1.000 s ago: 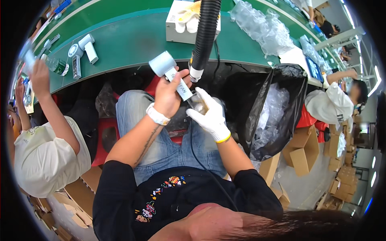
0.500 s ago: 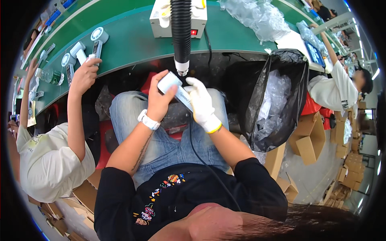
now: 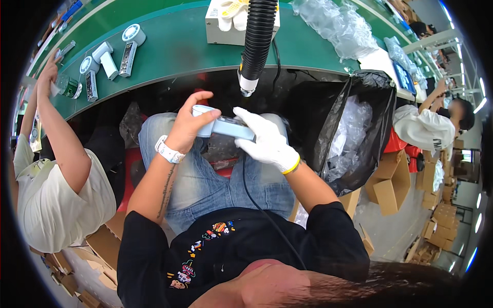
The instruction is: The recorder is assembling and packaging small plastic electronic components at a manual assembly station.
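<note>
Swings pale blue fan (image 3: 232,128) from slant to near-level above lap (image 3: 200,182), gripping one end in bare left hand (image 3: 187,126), other in gloved right hand (image 3: 268,141). Could drop it through slack grip, or bump hose (image 3: 257,38) if lifting.

Pale-blue fan (image 3: 232,129), yellow-cuffed white glove (image 3: 268,145), green table (image 3: 177,49), faded blue jeans (image 3: 197,187)

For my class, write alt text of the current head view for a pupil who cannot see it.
A bare left hand and a white-gloved right hand hold a pale blue handheld device over blue jeans. A black ribbed hose hangs beyond, by a green workbench; a black bag of clear plastic is at right.
</note>
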Demonstrator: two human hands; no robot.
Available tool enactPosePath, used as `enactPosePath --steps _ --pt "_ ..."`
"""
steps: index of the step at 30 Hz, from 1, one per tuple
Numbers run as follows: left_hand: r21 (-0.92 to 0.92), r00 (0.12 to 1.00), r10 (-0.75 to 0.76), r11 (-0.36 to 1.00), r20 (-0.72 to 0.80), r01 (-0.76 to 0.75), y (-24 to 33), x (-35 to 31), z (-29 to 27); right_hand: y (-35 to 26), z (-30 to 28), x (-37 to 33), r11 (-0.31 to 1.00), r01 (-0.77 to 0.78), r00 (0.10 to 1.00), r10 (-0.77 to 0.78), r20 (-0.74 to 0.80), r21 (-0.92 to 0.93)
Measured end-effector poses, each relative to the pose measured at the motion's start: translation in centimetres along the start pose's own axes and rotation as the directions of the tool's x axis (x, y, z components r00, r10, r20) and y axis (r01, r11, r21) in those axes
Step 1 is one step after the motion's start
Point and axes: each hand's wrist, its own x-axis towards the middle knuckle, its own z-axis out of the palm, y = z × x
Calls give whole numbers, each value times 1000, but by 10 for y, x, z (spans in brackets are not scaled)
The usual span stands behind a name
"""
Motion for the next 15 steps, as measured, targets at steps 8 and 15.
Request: enactPosePath --steps 8,15 --pt "533 710 496 469 500 -704 -25 -48 44 -25 -9 -21 987 -143 879 162 448 -76" --pt "608 776 449 486 442 -628 -56 -47 42 -13 12 -36 957 -169 896 248 367 -235"
